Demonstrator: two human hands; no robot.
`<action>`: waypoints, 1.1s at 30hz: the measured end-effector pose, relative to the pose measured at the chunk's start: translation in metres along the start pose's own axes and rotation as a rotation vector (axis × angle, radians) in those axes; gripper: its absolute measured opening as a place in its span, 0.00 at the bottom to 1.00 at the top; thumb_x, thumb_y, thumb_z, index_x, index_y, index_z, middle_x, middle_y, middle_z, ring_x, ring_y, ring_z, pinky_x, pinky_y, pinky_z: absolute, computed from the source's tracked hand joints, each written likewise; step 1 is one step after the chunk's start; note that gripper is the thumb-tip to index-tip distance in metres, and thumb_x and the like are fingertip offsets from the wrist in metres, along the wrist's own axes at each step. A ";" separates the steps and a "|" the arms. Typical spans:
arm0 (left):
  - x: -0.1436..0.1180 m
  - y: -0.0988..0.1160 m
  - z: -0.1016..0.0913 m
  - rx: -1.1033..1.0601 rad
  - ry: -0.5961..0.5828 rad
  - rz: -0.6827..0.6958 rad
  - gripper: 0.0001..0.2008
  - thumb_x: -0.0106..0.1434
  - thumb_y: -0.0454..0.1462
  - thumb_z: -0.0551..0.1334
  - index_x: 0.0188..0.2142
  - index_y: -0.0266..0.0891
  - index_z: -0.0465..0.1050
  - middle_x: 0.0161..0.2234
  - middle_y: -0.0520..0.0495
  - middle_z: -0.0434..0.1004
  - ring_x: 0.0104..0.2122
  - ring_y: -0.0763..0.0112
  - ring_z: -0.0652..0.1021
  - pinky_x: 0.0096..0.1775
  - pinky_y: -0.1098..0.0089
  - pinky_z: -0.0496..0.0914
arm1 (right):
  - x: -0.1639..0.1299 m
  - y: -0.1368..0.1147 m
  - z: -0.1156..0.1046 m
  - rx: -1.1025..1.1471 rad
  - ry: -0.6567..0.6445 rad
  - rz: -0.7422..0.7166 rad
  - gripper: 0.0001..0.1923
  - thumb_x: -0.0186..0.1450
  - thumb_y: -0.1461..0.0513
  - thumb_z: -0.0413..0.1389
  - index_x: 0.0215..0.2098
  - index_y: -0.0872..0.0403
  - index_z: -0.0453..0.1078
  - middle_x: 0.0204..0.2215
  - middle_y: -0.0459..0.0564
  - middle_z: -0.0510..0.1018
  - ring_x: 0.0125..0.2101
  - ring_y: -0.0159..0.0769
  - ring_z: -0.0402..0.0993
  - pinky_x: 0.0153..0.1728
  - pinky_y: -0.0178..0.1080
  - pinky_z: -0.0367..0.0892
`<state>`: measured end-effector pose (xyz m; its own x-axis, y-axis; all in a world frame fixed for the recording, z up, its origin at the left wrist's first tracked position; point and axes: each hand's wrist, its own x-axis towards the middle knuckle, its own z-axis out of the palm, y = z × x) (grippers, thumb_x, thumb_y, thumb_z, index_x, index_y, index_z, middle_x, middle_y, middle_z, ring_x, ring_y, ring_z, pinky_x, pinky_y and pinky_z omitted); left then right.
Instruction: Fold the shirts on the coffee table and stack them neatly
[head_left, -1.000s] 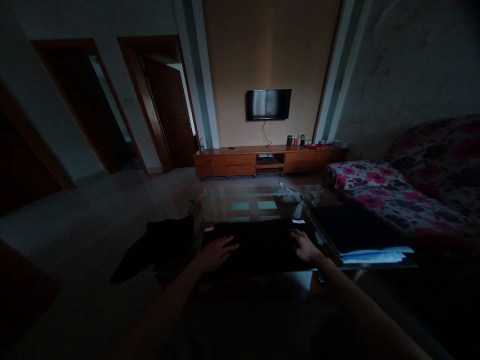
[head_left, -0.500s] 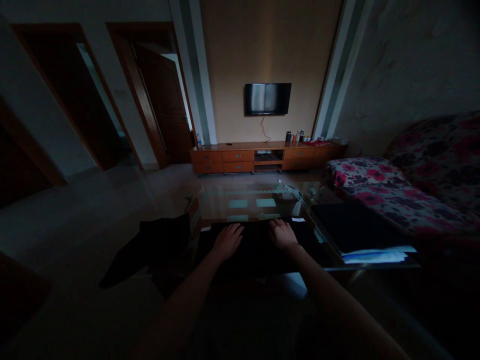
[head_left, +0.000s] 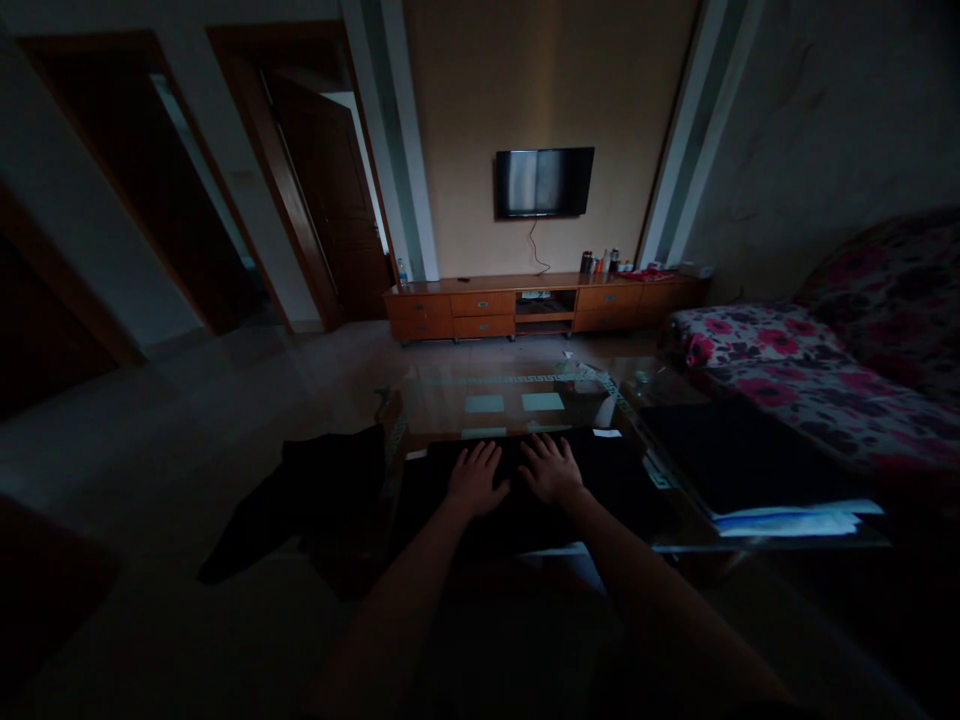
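Note:
A black garment (head_left: 600,475) lies spread on the near part of a glass coffee table (head_left: 510,390). More black cloth (head_left: 315,500) hangs off the table's left edge toward the floor. My left hand (head_left: 474,478) and my right hand (head_left: 551,470) rest flat on the garment, side by side near its middle, fingers apart and pointing away from me. Neither hand grips anything. The room is dim, so the cloth's folds are hard to make out.
A dark folder with white and blue papers (head_left: 780,518) lies on the table's right end. A floral sofa (head_left: 817,380) stands to the right. A wooden TV cabinet (head_left: 540,305) and wall television (head_left: 544,182) are at the far wall. Doorways (head_left: 315,210) open at the left.
Both hands have slid inward across the black garment, from wide apart to side by side at its middle. The view has shifted slightly.

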<state>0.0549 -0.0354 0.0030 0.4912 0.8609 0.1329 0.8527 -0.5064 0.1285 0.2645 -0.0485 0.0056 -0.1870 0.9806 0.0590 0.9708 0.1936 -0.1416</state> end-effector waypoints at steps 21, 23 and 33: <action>0.009 -0.014 0.009 -0.018 -0.020 -0.184 0.43 0.66 0.61 0.50 0.74 0.45 0.44 0.75 0.45 0.41 0.73 0.52 0.47 0.69 0.46 0.44 | -0.001 0.041 0.010 0.021 0.000 0.106 0.37 0.74 0.42 0.36 0.76 0.47 0.43 0.75 0.48 0.38 0.74 0.43 0.34 0.71 0.51 0.37; 0.006 -0.024 0.007 -0.004 -0.022 -0.241 0.44 0.67 0.61 0.48 0.74 0.42 0.44 0.74 0.41 0.42 0.73 0.51 0.48 0.69 0.45 0.45 | -0.006 0.056 0.010 0.001 0.030 0.163 0.37 0.74 0.43 0.37 0.76 0.48 0.43 0.75 0.51 0.40 0.73 0.44 0.37 0.70 0.51 0.39; -0.011 -0.080 0.002 0.027 0.094 -0.380 0.38 0.68 0.55 0.52 0.71 0.37 0.52 0.72 0.34 0.51 0.71 0.50 0.55 0.67 0.51 0.52 | -0.015 0.097 0.008 -0.011 0.078 0.275 0.39 0.73 0.44 0.39 0.74 0.57 0.49 0.74 0.57 0.49 0.72 0.48 0.44 0.67 0.51 0.48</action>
<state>-0.0184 -0.0047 -0.0110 0.1224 0.9777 0.1708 0.9757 -0.1501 0.1599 0.3603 -0.0439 -0.0173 0.0951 0.9908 0.0959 0.9851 -0.0798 -0.1521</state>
